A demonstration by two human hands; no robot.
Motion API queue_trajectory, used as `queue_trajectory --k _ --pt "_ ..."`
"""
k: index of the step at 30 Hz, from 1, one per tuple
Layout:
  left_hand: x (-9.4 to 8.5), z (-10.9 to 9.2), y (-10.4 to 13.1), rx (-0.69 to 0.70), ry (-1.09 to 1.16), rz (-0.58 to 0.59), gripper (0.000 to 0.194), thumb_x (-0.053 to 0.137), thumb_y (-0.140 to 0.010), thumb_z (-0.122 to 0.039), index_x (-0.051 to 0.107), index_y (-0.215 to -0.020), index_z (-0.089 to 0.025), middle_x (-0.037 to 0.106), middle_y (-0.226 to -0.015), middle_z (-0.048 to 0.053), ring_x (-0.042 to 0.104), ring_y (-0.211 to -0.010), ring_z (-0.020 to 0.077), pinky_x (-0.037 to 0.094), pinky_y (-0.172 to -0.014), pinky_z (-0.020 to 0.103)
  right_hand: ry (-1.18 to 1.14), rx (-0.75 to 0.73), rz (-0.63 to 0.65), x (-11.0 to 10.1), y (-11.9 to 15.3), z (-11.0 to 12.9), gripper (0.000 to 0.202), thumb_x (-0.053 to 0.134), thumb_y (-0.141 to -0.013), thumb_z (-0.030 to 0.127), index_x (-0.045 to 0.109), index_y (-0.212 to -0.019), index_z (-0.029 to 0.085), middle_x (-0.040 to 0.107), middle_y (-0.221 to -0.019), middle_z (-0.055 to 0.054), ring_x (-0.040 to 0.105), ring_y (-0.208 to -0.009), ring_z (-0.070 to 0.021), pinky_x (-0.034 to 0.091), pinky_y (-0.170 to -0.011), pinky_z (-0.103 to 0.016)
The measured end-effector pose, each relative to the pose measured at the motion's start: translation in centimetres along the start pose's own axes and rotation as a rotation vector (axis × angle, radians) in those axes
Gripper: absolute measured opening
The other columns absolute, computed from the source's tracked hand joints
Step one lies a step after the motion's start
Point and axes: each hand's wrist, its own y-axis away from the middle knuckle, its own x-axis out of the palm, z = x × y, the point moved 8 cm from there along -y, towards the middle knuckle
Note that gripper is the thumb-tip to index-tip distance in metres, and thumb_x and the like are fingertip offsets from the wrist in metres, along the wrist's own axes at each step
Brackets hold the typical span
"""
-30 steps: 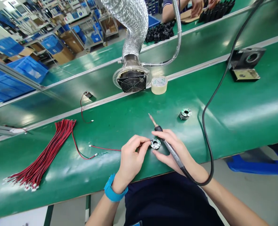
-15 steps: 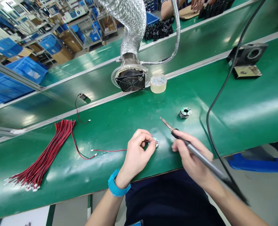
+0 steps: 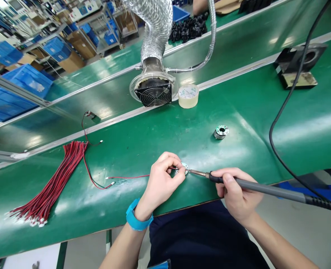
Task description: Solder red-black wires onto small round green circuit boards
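My left hand [image 3: 165, 177], with a blue band on its wrist, pinches a thin red wire [image 3: 131, 176] against a small round circuit board [image 3: 185, 167]. The wire trails out leftward to a small white connector. The fingers cover much of the board. My right hand [image 3: 239, 190] is closed round the grey handle of a soldering iron [image 3: 249, 185], its tip at the right edge of the board; whether it touches cannot be made out. Behind sits another round part with a green board on top [image 3: 220, 132].
A bundle of red and black wires [image 3: 51, 179] lies at left. A fume extraction duct [image 3: 155, 45] hangs over the bench, beside a tape roll [image 3: 188, 96]. An iron stand [image 3: 298, 67] is at back right, with the black cable [image 3: 276, 123] looping in front of it.
My right hand has brought the soldering iron down and left, from raised clear of the board to its edge. The cable swung right. My left hand keeps its pinch in nearly the same spot.
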Motion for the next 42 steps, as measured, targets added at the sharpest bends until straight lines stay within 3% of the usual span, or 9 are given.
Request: queue_trajectory --k 8,16,32,42 --pt "0.1 0.1 -0.1 0.011 -0.004 0.003 0.011 0.068 -0.084 -0.012 0.067 -0.074 -0.018 0.065 -0.093 0.003 0.047 -0.066 0.0096 0.036 -0.058 0.025 0.064 -0.021 0.022 -0.1 0.3 0.1 0.022 0.059 -0.103 0.022 0.079 -0.095 0.023 0.061 -0.055 0.005 0.056 -0.042 -0.0093 0.044 -0.044 -0.022" --pt "0.0 0.0 0.0 0.014 -0.013 0.008 0.012 0.068 -0.084 -0.012 0.067 -0.073 -0.018 0.065 -0.093 0.003 0.048 -0.067 0.0094 0.036 -0.058 0.024 -0.020 0.031 -0.128 -1.2 0.6 -0.6 0.023 0.061 -0.102 0.026 0.079 -0.089 0.019 0.064 -0.059 0.002 0.054 -0.038 -0.0102 0.040 -0.037 -0.023" --pt "-0.1 -0.2 -0.3 0.023 -0.011 0.028 0.014 0.069 -0.085 -0.014 0.069 -0.072 -0.018 0.067 -0.090 0.003 0.049 -0.066 0.0100 0.036 -0.056 0.024 -0.011 0.030 -0.081 -0.9 0.6 -0.6 0.022 0.059 -0.103 0.024 0.079 -0.093 0.019 0.063 -0.057 0.002 0.055 -0.040 -0.0114 0.044 -0.042 -0.025" --pt "-0.1 -0.4 -0.8 0.019 -0.056 0.057 0.016 0.070 -0.087 -0.013 0.067 -0.072 -0.019 0.067 -0.089 0.003 0.058 -0.077 0.0137 0.042 -0.063 0.026 0.053 0.000 0.019 0.2 0.0 0.0 0.021 0.057 -0.104 0.022 0.077 -0.099 0.021 0.059 -0.055 0.006 0.055 -0.043 -0.0094 0.045 -0.047 -0.023"
